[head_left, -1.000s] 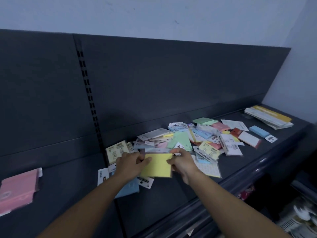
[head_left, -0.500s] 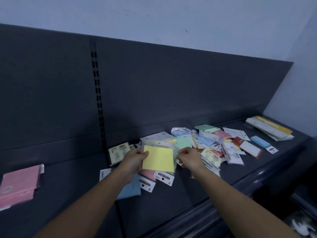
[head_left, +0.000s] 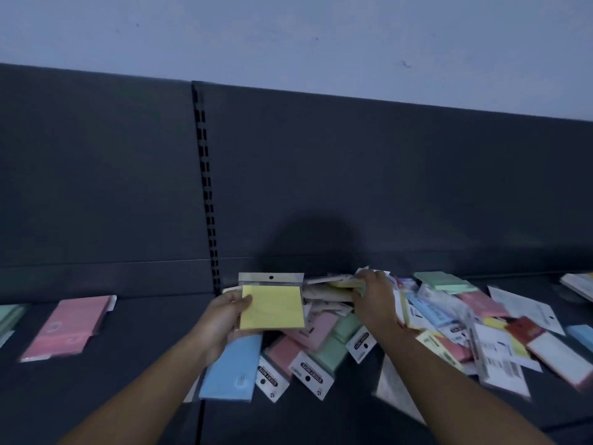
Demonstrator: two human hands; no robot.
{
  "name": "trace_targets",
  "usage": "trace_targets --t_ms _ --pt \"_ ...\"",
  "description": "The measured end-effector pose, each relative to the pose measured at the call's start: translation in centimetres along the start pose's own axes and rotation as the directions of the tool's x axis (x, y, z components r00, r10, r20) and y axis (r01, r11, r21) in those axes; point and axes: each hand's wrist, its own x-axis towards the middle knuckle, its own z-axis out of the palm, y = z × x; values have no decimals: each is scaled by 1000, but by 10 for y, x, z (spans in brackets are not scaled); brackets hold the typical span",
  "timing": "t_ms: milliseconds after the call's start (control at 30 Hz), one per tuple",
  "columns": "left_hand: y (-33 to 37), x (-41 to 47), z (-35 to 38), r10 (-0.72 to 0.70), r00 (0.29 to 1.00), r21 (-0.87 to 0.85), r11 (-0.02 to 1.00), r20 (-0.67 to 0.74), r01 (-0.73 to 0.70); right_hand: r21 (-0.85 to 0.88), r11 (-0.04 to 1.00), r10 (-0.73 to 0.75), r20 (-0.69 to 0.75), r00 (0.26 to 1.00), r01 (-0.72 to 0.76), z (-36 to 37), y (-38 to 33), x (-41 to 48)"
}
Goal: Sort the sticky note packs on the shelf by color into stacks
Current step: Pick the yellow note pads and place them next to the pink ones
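Head view: left hand (head_left: 221, 319) pinches yellow pack (head_left: 272, 308) by its edge. Right hand (head_left: 373, 300), just beside it, curls into the pile (head_left: 324, 329); grip unclear.

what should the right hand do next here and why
Probably draw the pale yellow pack that the right hand grips out of the pile and lay it on the yellow pack in the left hand: they match in colour, so they likely belong together, while the pink stack lies apart to the left.
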Motion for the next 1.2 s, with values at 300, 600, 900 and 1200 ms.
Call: trace_targets --t_ms 300,600,900,1200 --pt "-1 -3 17 42 994 50 998 -99 -37 245 969 -18 24 1000 12 0 12 19" --pt "15 -15 14 120 968 29 993 -220 -116 572 799 -177 -73 981 187 -49 -18 28" --pt "6 -40 -33 73 937 39 997 -341 -63 779 626 -339 254 906 16 -2 -146 -33" --pt "12 -56 -123 35 951 2 999 -308 -36 673 614 -125 599 791 -413 92 -235 -75"
